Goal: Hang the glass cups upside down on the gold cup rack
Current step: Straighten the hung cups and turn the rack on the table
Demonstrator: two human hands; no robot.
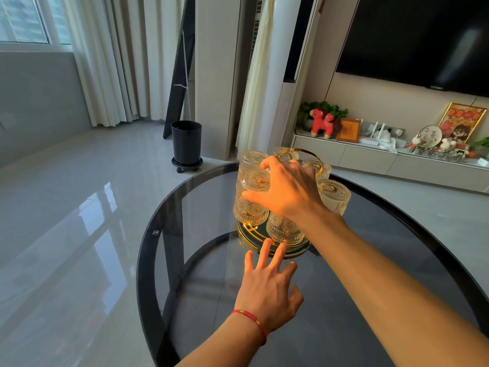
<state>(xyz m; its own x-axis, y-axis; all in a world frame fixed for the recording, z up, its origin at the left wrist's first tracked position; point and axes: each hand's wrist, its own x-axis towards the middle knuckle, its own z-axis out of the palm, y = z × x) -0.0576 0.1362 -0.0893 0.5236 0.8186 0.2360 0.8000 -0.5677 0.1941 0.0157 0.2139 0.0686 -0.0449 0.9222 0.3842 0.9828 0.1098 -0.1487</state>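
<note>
The round dark glass table [185,223] stood on a pale, glossy tiled floor [79,207] that mirrored the window's light to the table's left. Beyond the table to the far left, a window [23,19] sat above a grey wall, with long white curtains [111,62] hanging beside it. Straight behind the table, a black bin [186,142] rested on a small wheeled stand, near a leaning dark frame [180,70]. Behind the table to the right, a black television [418,38] hung on a beige wall above a low cream cabinet [370,161]. On that cabinet sat a red toy animal [321,123], green plants, and framed pictures [461,121].
</note>
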